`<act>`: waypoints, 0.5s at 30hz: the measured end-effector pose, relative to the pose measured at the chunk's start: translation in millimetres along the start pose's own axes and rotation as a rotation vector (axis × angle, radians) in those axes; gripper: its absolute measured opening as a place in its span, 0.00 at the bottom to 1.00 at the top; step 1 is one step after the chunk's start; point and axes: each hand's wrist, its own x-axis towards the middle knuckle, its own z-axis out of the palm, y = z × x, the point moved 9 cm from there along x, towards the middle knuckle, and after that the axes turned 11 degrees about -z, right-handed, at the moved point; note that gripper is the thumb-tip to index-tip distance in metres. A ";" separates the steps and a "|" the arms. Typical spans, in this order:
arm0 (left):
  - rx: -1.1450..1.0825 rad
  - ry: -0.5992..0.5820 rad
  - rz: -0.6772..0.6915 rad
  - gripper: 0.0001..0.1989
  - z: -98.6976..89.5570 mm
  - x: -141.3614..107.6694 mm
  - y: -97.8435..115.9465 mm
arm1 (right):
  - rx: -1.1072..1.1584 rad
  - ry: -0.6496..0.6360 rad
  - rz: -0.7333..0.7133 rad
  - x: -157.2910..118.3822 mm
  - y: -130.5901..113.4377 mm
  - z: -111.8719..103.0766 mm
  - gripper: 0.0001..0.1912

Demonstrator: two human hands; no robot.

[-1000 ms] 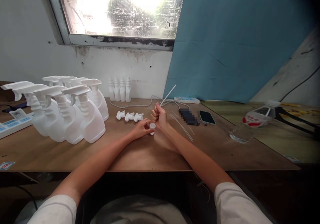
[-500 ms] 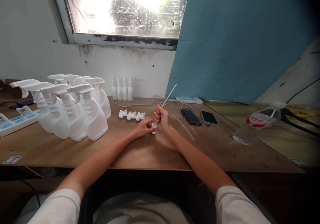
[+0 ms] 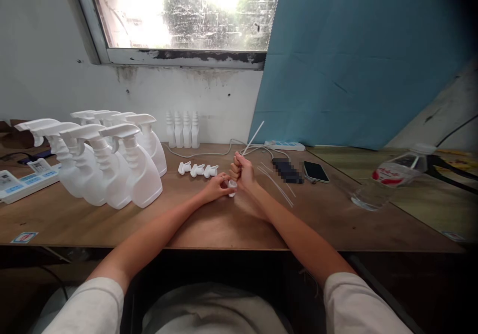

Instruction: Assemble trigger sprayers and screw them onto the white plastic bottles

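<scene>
My left hand (image 3: pixel 218 187) is closed on a small white spray head (image 3: pixel 232 189), low over the brown table (image 3: pixel 224 224). Right beside it, my right hand (image 3: pixel 242 170) is a fist around a thin white tube (image 3: pixel 255 136), whose free end points up and to the right. Where the tube's lower end lies is hidden by the fingers. Three white spray heads (image 3: pixel 197 169) lie in a row left of and behind my hands. Several thin tubes (image 3: pixel 278 185) are on the table to the right.
Assembled white spray bottles (image 3: pixel 144 174) crowd the left side. Several small white bottles (image 3: pixel 186 131) stand by the wall. A dark blurred object (image 3: pixel 287 170), a phone (image 3: pixel 316 171) and a clear water bottle (image 3: pixel 388 177) are on the right. Power strips (image 3: pixel 284 146) and a cable lie behind.
The view has shifted slightly. Both hands keep their holds on the spray head and the tube, with almost no movement over the table.
</scene>
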 end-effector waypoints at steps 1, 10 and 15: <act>0.002 -0.002 -0.004 0.19 0.3 0.3 -1.2 | 0.018 0.001 0.002 0.0 0.1 -0.1 0.31; -0.025 0.002 -0.013 0.20 0.9 2.1 -5.9 | 0.058 0.019 0.020 2.2 3.1 -6.3 0.29; -0.020 0.002 -0.018 0.22 1.4 2.9 -9.4 | 0.040 0.040 -0.007 0.4 -0.4 -5.9 0.28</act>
